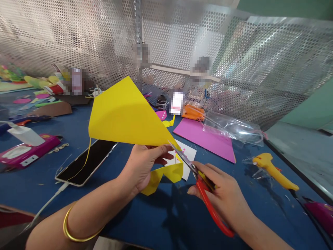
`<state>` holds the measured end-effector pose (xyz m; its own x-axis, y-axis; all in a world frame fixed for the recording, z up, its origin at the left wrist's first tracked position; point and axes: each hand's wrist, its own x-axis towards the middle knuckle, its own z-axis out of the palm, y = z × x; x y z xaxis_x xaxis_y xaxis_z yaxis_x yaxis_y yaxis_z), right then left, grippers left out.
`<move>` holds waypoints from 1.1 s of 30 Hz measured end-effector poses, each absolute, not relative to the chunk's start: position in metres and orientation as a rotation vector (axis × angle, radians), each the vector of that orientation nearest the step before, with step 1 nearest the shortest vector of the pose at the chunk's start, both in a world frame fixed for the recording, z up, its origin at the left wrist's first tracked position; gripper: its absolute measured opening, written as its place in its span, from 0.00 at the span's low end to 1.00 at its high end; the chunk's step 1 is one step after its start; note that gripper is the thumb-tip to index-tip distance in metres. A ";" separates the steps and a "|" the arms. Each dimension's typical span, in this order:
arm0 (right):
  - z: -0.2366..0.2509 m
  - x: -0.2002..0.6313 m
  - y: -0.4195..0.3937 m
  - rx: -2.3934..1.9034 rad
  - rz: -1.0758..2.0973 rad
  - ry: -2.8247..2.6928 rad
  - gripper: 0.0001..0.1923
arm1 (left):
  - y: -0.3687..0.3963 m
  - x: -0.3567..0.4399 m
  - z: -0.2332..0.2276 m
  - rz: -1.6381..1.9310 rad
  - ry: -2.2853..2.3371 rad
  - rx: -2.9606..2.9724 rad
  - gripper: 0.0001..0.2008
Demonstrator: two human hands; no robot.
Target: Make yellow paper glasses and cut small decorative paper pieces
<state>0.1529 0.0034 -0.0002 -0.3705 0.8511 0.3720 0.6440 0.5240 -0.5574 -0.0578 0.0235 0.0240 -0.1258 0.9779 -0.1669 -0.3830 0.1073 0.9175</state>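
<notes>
Our left hand is curled around the lower edge of the yellow paper sheet, thumb on top and fingers tucked beneath, lifting it clear above the blue bench. Our right hand is clenched through the red handles of the scissors, blades parted and biting into the sheet's bottom corner just beside our left thumb. A thin yellow strip dangles from the sheet over the phone. A pink sheet lies further back, a yellow glue gun to the right.
</notes>
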 end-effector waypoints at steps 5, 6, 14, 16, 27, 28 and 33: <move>-0.002 0.155 0.004 -1.200 0.421 -2.151 0.24 | 0.023 -0.058 0.024 1.375 1.080 0.745 0.08; -0.003 0.155 0.004 -1.199 0.424 -2.151 0.24 | 0.023 -0.058 0.025 1.375 1.081 0.743 0.08; 0.001 0.152 0.002 -1.215 0.446 -2.146 0.22 | 0.023 -0.058 0.026 1.373 1.093 0.749 0.09; 0.001 0.152 0.002 -1.205 0.440 -2.146 0.21 | 0.024 -0.058 0.026 1.370 1.091 0.759 0.10; -0.003 0.152 0.001 -1.152 0.368 -2.168 0.21 | 0.024 -0.058 0.028 1.355 1.113 0.761 0.11; -0.004 0.153 0.001 -1.148 0.362 -2.170 0.21 | 0.024 -0.058 0.028 1.352 1.115 0.758 0.11; -0.004 0.152 0.001 -1.134 0.332 -2.178 0.24 | 0.024 -0.059 0.028 1.343 1.105 0.761 0.10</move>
